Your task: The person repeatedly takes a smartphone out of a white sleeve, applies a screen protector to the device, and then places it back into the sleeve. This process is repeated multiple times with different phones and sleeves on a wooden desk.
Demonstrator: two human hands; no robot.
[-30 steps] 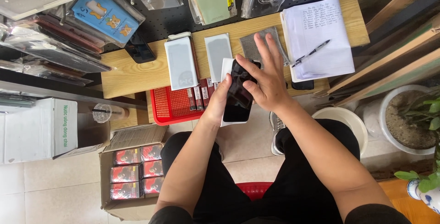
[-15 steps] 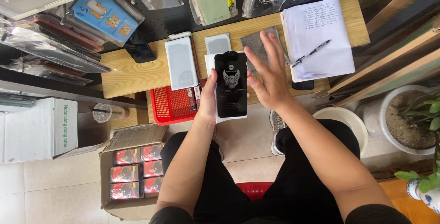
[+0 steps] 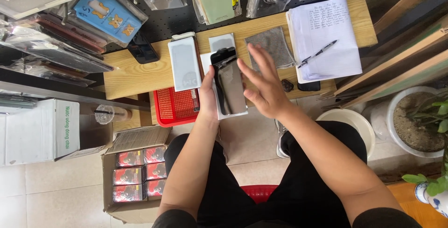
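the left hand [image 3: 208,98] grips a dark phone [image 3: 228,82] by its long edge just above the red basket [image 3: 176,107]; right hand [image 3: 262,82] hovers open beside it; likely rigid, smooth, slippery and fragile, best held by its edges.

Both bare forearms stretched forward from the lap, left hand [image 3: 208,98] curled in a grip with thumb along the near edge and fingers wrapped behind, right hand [image 3: 263,84] just beside that grip, flat, palm down, fingers spread and extended, wrist straight.
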